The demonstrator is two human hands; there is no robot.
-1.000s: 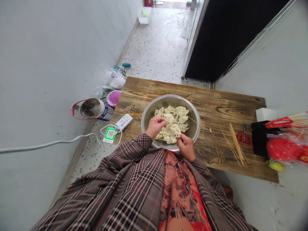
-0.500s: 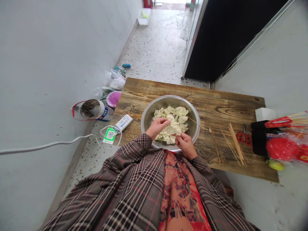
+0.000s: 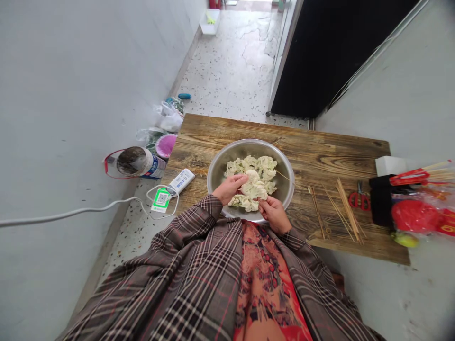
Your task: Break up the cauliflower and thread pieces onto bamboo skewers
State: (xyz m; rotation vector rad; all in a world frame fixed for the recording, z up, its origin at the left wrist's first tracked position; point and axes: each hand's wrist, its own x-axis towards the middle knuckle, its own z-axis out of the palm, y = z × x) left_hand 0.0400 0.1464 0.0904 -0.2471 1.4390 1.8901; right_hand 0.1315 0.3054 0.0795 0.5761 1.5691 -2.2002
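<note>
My left hand is closed, its fingers and thumb pinching the left edge of a pale cauliflower piece. At the piece's lower right, my right hand is closed on it too, with the fingertips partly hidden. Both hands are over a steel bowl holding more cauliflower florets. From the florets, a thin wooden skewer slants out towards the bowl's right rim. Whether another skewer runs through the held piece I cannot tell.
The bowl stands on a wooden table. To its right lie loose skewers, red-handled scissors and a black holder beside red packaging. A white device with a cable is at the left edge; a bucket is beyond.
The view has shifted slightly. My left hand has moved a little left and down against the cauliflower piece, which shows more of its surface now. My right hand keeps its hold.
</note>
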